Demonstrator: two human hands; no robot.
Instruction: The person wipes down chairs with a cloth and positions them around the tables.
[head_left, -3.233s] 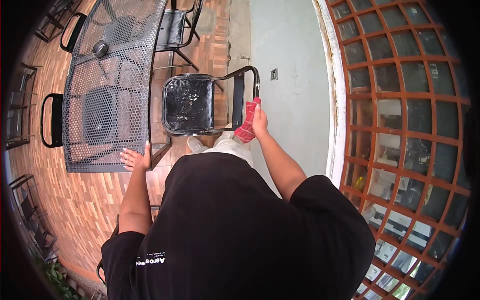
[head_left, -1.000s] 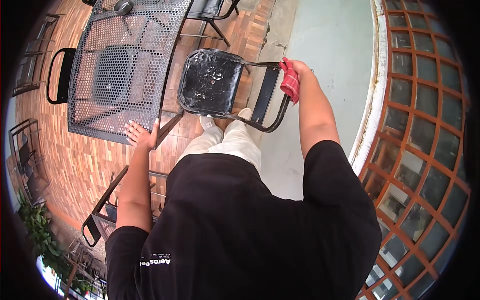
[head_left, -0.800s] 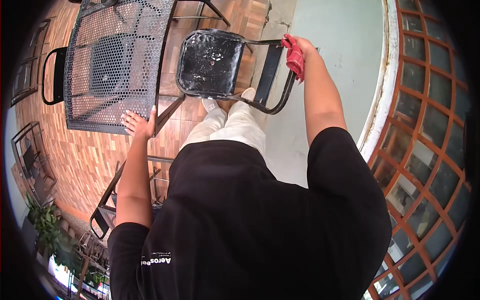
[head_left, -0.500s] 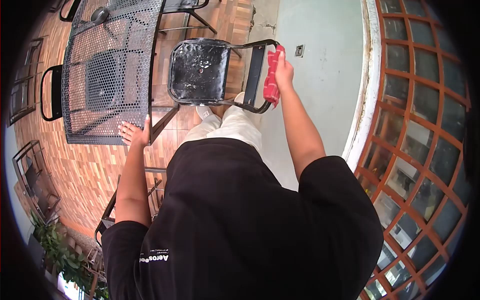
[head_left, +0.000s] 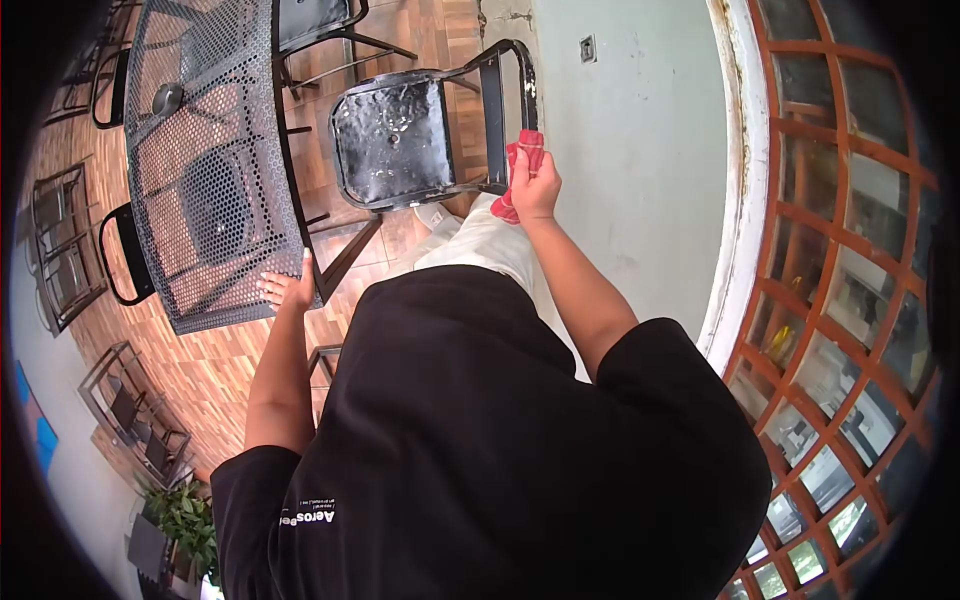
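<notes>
My right hand [head_left: 535, 188] is closed on a red checked cloth [head_left: 530, 145], at the near end of the backrest frame of a black metal chair [head_left: 392, 138]. The chair's seat has pale, worn patches. My left hand [head_left: 288, 287] rests with fingers spread on the near corner of a black perforated metal table [head_left: 215, 110], holding nothing. A small dark round bowl [head_left: 168, 98] sits on the table.
More black chairs stand at the table's far side [head_left: 125, 255] and beyond [head_left: 310, 20]. A pale wall [head_left: 635, 150] with a socket [head_left: 588, 48] and an orange lattice window [head_left: 835, 140] are on the right. A plant [head_left: 190, 520] is at lower left.
The cloth in my right hand has moved along the backrest frame, from the top bar towards its near corner. My left hand stays on the table edge. The whole view has turned and shifted.
</notes>
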